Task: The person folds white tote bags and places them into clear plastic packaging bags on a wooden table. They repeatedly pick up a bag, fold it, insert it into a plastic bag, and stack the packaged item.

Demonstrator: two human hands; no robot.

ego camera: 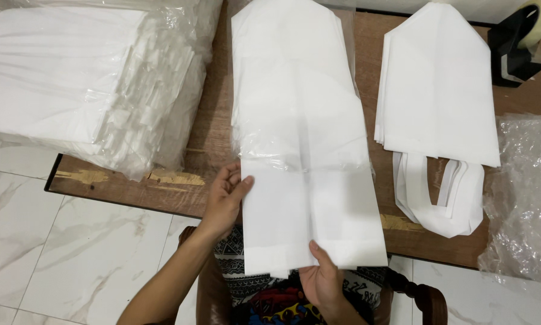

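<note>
Both hands, left hand (225, 198) and right hand (321, 280), grip the white bag stack (303, 150), lengthwise away.

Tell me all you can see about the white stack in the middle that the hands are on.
The middle stack of white bags is flat, folded, fabric-like sheets with a centre crease, lying lengthwise on the brown wooden table, near end overhanging the edge. A clear plastic sleeve wraps the far part; the near part is bare. The left hand pinches its left edge, and the right hand holds the near end, thumb on top.
</note>
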